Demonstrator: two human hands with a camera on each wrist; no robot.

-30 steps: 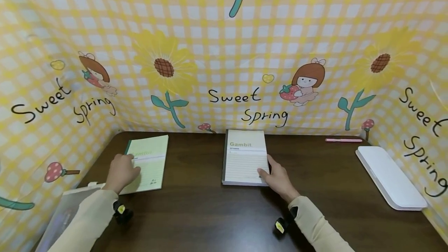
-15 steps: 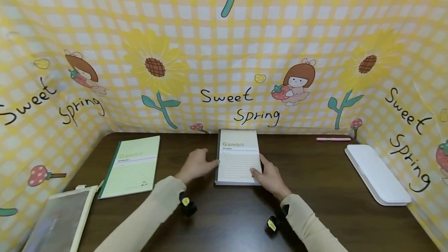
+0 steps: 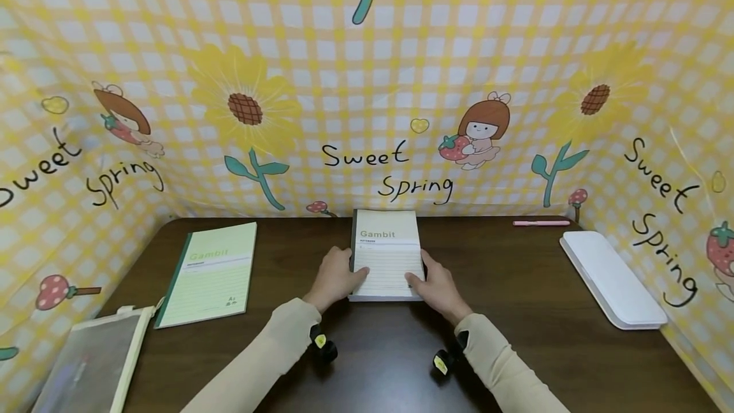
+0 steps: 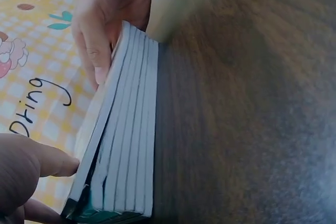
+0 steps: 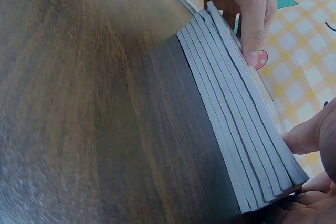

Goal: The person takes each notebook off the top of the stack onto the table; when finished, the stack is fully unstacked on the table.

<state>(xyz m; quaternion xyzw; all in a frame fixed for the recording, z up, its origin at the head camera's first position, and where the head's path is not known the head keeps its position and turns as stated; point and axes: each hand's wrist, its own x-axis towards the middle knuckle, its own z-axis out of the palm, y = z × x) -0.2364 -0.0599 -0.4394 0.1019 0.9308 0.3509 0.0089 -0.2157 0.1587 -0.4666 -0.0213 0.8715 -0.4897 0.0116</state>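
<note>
Two hands, curled, gripping notebook stack | pale lined "Gambit" cover | dark spine

Before you, centre: uppermost stacked notebook, marked "Gambit" over "NOTEBOOK". To your left: pale-green notebook, marked "Gambit"; corner print too small to read surely. Around you: yellow gingham cloth, lettered "Sweet Spring" at back, left and right.

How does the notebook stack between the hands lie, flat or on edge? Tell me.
Flat. The notebook stack lies printed side up, and both wrist views show its edges layered one over another on the table.
</note>
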